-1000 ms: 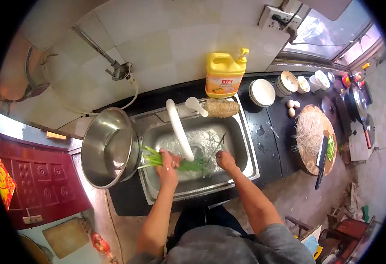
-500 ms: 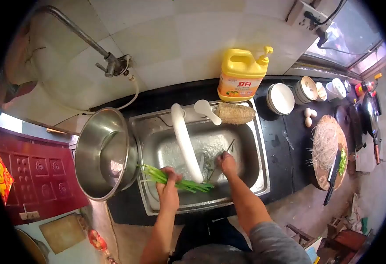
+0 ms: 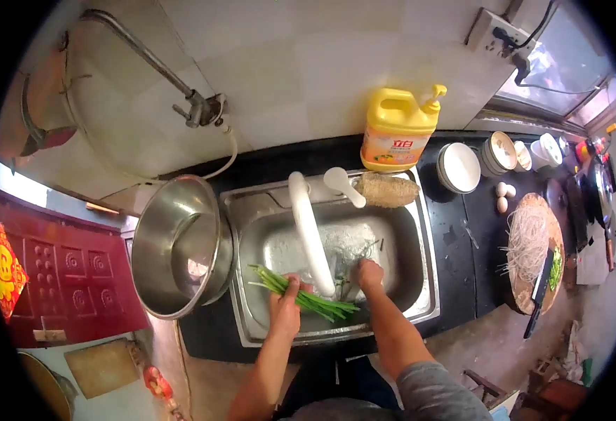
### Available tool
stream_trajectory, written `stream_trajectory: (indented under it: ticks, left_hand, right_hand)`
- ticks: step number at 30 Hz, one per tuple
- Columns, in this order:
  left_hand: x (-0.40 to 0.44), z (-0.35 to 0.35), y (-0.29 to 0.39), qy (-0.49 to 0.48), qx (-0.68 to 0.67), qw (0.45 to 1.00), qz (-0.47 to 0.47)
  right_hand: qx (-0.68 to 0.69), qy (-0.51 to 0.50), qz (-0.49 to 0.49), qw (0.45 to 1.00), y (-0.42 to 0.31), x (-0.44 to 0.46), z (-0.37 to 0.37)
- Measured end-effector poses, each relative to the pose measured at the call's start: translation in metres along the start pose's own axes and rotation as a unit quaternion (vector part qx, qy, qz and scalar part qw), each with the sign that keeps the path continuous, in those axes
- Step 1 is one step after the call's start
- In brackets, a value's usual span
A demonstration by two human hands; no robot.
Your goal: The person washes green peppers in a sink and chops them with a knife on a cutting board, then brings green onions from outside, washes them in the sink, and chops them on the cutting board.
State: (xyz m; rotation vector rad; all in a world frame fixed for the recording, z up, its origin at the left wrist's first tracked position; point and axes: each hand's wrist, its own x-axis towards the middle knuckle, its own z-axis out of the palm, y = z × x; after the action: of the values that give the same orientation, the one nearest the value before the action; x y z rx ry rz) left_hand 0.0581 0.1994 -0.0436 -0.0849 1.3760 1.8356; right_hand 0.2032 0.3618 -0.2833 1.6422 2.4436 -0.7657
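Note:
My left hand is closed round a bunch of long green stalks, which look like scallions, over the front of the steel sink. The stalks point to the right, beneath the end of the white faucet spout. Down in the basin is my right hand, its fingers curled together. Whatever they hold, if anything, is hidden. Dark wet scraps lie on the sink bottom just left of and beyond that hand.
A large steel basin stands left of the sink. At the back are a yellow detergent jug and a brown scrubber. Rightward come stacked bowls, eggs, and a board with noodles and a knife.
The whole view has shifted slightly. My right hand has drawn back a little towards me, away from the dark scraps. The left hand still grips the scallions.

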Motion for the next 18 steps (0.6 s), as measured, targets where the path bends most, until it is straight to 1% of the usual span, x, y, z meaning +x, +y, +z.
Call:
stream_trajectory:
  ticks: [1,2,3,4,5,6,8,9,11,14,15,16,17,18]
  left_hand:
    - [-0.002,0.003,0.002,0.031,0.018,0.999,-0.019]
    - [-0.002,0.001,0.002,0.030,0.022,0.999,-0.035]
    - [0.001,-0.002,-0.001,0.029,0.023,0.998,-0.048]
    - [0.005,-0.004,-0.004,0.028,0.022,0.998,-0.060]
    - [0.008,-0.003,-0.007,0.045,0.030,0.996,-0.066]
    - [0.013,-0.002,-0.011,0.037,0.026,0.997,-0.063]
    - [0.023,0.001,-0.022,0.019,0.018,0.998,-0.056]
    - [0.029,0.002,-0.031,-0.002,0.013,1.000,-0.016]
    - [0.028,0.008,-0.025,-0.022,0.011,0.999,-0.035]
    - [0.019,0.028,-0.010,-0.058,0.012,0.997,-0.046]
    - [0.015,0.034,-0.008,-0.070,0.013,0.996,-0.048]
    - [0.017,0.037,-0.008,-0.094,0.039,0.994,-0.029]
    - [0.022,0.039,-0.011,-0.117,0.063,0.991,-0.009]
    - [0.025,0.041,-0.014,-0.139,0.086,0.986,0.010]
  right_hand:
    - [0.052,0.045,-0.035,0.997,-0.001,-0.007,-0.006]
    - [0.105,0.094,-0.069,0.988,-0.008,-0.012,-0.018]
    - [0.190,0.099,-0.117,0.970,-0.022,-0.013,-0.029]
    - [0.283,0.009,-0.145,0.948,-0.042,-0.020,-0.055]
    - [0.328,-0.055,-0.157,0.930,-0.069,-0.035,-0.088]
    - [0.311,0.030,-0.233,0.921,-0.079,-0.044,-0.077]
    - [0.313,-0.084,-0.285,0.902,-0.105,-0.072,-0.110]
    - [0.330,-0.087,-0.270,0.900,-0.115,-0.084,-0.127]
    - [0.365,-0.092,-0.238,0.895,-0.127,-0.101,-0.153]
    - [0.331,-0.093,-0.201,0.917,-0.088,-0.094,-0.161]
    - [0.272,-0.047,-0.225,0.934,-0.072,-0.092,-0.163]
    - [0.206,0.031,-0.265,0.941,-0.058,-0.084,-0.160]
    - [0.178,0.113,-0.232,0.950,-0.046,-0.085,-0.152]
    - [0.148,0.193,-0.197,0.950,-0.044,-0.091,-0.159]
